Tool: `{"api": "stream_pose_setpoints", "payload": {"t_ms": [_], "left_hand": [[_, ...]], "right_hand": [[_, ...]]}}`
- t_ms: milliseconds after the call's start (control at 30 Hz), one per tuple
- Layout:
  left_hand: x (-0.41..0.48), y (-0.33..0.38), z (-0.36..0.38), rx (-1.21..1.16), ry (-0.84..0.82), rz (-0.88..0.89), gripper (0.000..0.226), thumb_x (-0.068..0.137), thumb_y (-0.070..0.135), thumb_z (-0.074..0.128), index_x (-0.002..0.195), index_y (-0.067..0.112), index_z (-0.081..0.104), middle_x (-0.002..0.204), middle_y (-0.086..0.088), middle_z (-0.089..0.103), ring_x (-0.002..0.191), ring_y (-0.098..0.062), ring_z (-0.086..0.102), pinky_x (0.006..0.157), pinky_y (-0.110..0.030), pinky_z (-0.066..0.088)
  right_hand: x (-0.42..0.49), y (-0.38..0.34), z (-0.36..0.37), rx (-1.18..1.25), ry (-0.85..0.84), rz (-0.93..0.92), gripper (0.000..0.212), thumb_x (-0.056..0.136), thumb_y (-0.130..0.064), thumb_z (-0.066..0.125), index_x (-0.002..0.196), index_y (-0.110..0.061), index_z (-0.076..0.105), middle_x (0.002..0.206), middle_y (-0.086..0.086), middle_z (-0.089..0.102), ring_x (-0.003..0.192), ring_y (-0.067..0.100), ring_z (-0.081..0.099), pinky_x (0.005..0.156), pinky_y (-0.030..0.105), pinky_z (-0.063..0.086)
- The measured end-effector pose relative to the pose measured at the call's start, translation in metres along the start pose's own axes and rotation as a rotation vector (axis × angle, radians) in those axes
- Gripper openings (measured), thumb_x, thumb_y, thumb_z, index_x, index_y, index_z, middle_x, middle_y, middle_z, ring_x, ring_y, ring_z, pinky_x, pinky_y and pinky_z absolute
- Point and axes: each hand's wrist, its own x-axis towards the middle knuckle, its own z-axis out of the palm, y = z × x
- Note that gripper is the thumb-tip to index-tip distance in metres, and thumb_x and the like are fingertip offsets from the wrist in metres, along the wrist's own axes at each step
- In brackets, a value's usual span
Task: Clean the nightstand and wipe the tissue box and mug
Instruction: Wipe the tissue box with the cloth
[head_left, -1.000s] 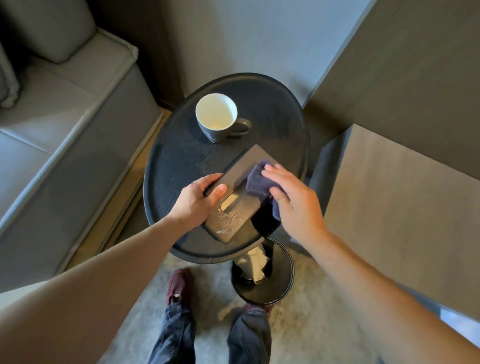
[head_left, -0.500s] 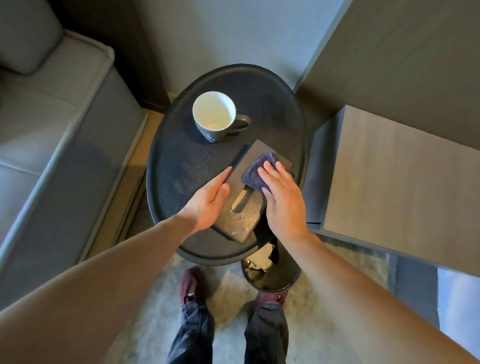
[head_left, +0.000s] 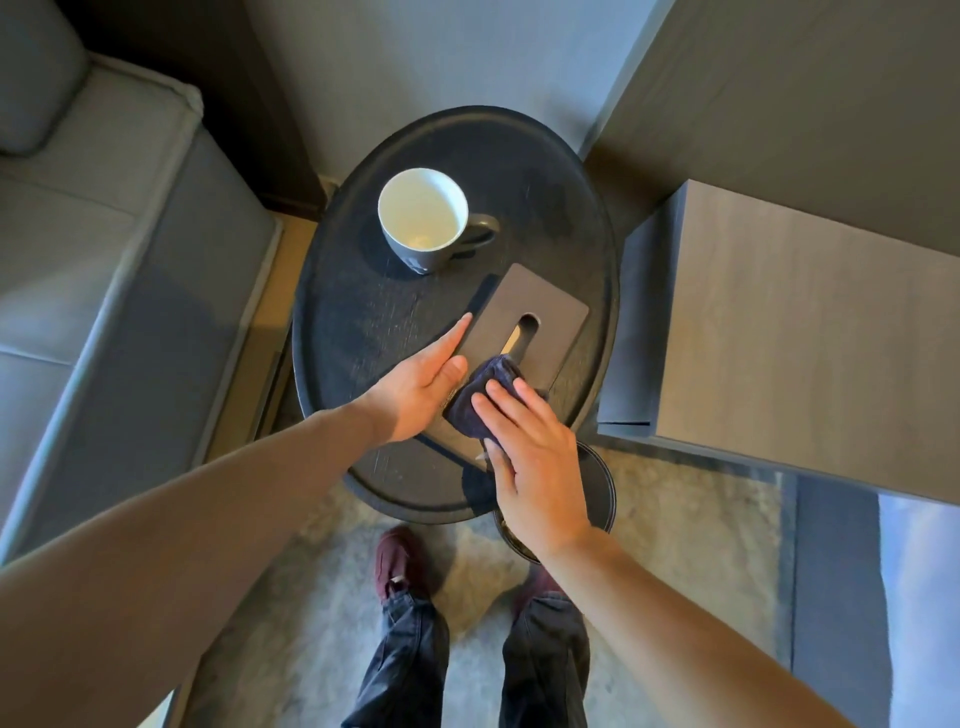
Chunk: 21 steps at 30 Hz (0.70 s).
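A flat grey tissue box (head_left: 535, 317) with a slot in its lid lies on the round black nightstand (head_left: 363, 322). My left hand (head_left: 423, 382) rests flat against the box's left side, fingers straight, steadying it. My right hand (head_left: 530, 452) presses a dark blue cloth (head_left: 480, 392) onto the near end of the box lid. A grey mug (head_left: 423, 218) with a white inside stands upright at the back of the nightstand, handle to the right, apart from both hands.
A grey sofa (head_left: 104, 260) stands to the left and a grey cabinet (head_left: 805, 322) to the right. A round black bin (head_left: 600, 488) sits on the rug under the nightstand's near edge, by my feet.
My right hand has dragged the cloth from the far end of the box lid toward the near end. The left hand stayed on the box's left side.
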Motion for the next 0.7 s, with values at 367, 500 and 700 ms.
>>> {"api": "stream_pose_setpoints", "payload": {"t_ms": [367,500,700], "left_hand": [[-0.004,0.006,0.002,-0.01,0.018,-0.021,0.059,0.108,0.045,0.027,0.162,0.042,0.005,0.167,0.011,0.024,0.151,-0.017,0.033,0.118,-0.033,0.035],[-0.005,0.006,0.002,0.01,0.029,-0.023,0.058,0.109,0.045,0.026,0.162,0.042,0.006,0.167,0.013,0.024,0.152,-0.015,0.029,0.117,-0.026,0.027],[-0.007,0.013,0.002,0.01,0.041,-0.057,0.059,0.109,0.044,0.029,0.162,0.042,0.005,0.168,0.012,0.023,0.153,-0.019,0.03,0.121,-0.036,0.03]], "right_hand": [[-0.017,-0.002,0.001,-0.089,-0.114,-0.071,0.062,0.093,-0.006,0.068,0.147,-0.03,0.051,0.157,-0.012,0.046,0.15,0.015,0.034,0.108,0.045,0.049],[-0.033,0.0,-0.003,-0.003,-0.215,-0.171,0.058,0.089,0.0,0.068,0.141,-0.025,0.059,0.153,-0.01,0.05,0.149,0.013,0.036,0.121,0.034,0.034],[-0.045,0.005,-0.047,0.195,-0.491,-0.15,0.045,0.096,-0.001,0.063,0.134,-0.025,0.066,0.144,-0.016,0.058,0.141,-0.015,0.029,0.121,0.017,0.026]]}}
